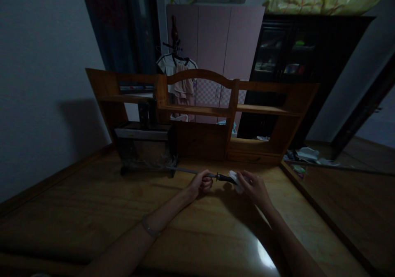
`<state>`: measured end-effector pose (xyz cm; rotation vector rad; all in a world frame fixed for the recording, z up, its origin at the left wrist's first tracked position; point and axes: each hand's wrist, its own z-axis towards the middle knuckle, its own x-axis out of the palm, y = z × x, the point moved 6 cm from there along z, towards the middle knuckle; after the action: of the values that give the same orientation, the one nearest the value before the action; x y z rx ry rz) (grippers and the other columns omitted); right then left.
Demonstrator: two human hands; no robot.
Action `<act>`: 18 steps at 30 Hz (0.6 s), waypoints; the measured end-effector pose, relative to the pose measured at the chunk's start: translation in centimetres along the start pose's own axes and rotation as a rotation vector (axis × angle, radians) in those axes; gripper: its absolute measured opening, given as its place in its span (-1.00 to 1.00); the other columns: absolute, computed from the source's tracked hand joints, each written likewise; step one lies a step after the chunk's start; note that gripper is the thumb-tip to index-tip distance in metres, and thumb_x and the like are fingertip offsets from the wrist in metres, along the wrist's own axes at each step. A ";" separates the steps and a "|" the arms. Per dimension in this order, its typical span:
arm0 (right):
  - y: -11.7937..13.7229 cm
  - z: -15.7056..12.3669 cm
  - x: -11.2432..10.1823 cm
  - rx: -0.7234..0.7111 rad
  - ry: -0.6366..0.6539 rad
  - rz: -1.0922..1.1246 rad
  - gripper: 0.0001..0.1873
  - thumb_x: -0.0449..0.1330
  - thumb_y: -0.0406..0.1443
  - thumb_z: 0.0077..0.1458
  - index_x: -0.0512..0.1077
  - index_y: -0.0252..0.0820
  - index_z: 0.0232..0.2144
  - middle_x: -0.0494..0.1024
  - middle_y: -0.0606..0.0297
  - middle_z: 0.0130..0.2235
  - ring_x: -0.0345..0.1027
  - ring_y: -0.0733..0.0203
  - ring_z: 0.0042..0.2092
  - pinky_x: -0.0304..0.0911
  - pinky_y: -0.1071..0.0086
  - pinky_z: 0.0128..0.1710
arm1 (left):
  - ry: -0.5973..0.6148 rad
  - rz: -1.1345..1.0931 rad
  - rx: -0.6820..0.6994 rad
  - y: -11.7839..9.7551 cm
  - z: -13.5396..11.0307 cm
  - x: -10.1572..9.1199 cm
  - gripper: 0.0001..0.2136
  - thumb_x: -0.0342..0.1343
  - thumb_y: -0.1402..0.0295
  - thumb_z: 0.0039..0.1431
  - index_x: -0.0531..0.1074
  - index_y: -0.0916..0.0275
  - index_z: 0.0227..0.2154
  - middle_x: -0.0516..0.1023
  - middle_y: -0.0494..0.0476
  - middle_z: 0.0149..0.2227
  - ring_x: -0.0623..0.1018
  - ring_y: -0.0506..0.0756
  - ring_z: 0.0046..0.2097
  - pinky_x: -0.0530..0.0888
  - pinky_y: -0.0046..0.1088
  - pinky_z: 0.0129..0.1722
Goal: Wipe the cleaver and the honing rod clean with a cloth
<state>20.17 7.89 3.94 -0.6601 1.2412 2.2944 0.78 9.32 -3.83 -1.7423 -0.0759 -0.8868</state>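
My left hand (201,184) is closed around a long thin grey rod (187,170) with a black handle (226,178). The rod points left, held low over the wooden tabletop (185,219). Around its far end, wispy pale strands (151,162) show in front of a dark box-like case; whether they belong to the rod I cannot tell. A crumpled white tissue or cloth (238,187) is pinched in my right hand (253,187), against the end of the black handle. A band (150,226) circles my left forearm.
At the back of the tabletop stands a wooden shelf unit (197,111) with a drawer (254,158) at lower right. The dark case (146,145) stands before its left part. Pale wardrobes (212,42) and a black cabinet (277,71) rise behind. The light is dim.
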 end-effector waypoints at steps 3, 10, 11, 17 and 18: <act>-1.8 0.3 -0.4 0.133 -0.068 0.116 -0.53 0.07 0.00 0.09 0.51 -0.26 -0.51 0.45 0.32 -0.58 0.27 0.25 -0.51 0.02 0.45 -0.54 | -0.008 -0.043 0.026 -0.2 0.1 -0.2 -0.58 -0.01 0.23 0.07 -0.08 0.17 -0.76 -0.14 -0.19 -0.81 -0.12 -0.14 -0.76 -0.16 -0.56 -0.76; -4.7 -0.2 1.1 0.538 0.029 0.662 -0.50 0.16 0.05 -0.04 0.55 -0.23 -0.25 0.59 0.21 -0.37 0.42 0.12 -0.39 0.23 0.40 -0.48 | -0.015 -0.091 0.035 -0.3 0.4 -0.8 -0.57 -0.01 0.21 0.09 -0.06 0.18 -0.75 -0.14 -0.20 -0.81 -0.13 -0.15 -0.76 -0.13 -0.59 -0.76; -4.7 -0.3 1.2 0.552 0.047 0.707 -0.50 0.18 0.04 -0.05 0.55 -0.22 -0.24 0.60 0.20 -0.34 0.44 0.11 -0.38 0.25 0.40 -0.47 | -0.008 -0.088 0.034 -0.3 0.4 -0.7 -0.58 -0.01 0.21 0.09 -0.04 0.18 -0.75 -0.13 -0.20 -0.80 -0.13 -0.15 -0.76 -0.14 -0.60 -0.76; -5.7 -0.4 1.9 0.618 0.050 0.806 -0.52 0.33 -0.06 -0.19 0.55 -0.25 -0.23 0.61 0.18 -0.34 0.45 0.13 -0.41 0.25 0.42 -0.52 | -0.003 -0.076 0.056 -0.3 0.3 -0.3 -0.60 0.02 0.22 0.09 0.01 0.20 -0.73 -0.10 -0.19 -0.79 -0.14 -0.15 -0.74 -0.16 -0.60 -0.76; -5.9 -0.4 1.9 0.622 0.041 0.799 -0.50 0.33 -0.06 -0.19 0.54 -0.25 -0.22 0.61 0.18 -0.34 0.44 0.14 -0.43 0.24 0.42 -0.53 | -0.007 -0.074 0.059 -0.3 0.3 -0.3 -0.60 0.02 0.22 0.09 0.01 0.20 -0.73 -0.11 -0.20 -0.79 -0.14 -0.15 -0.74 -0.16 -0.60 -0.76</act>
<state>22.16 10.74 -1.19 0.0438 2.4070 2.2018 0.57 9.81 -3.82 -1.6968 -0.1704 -0.9237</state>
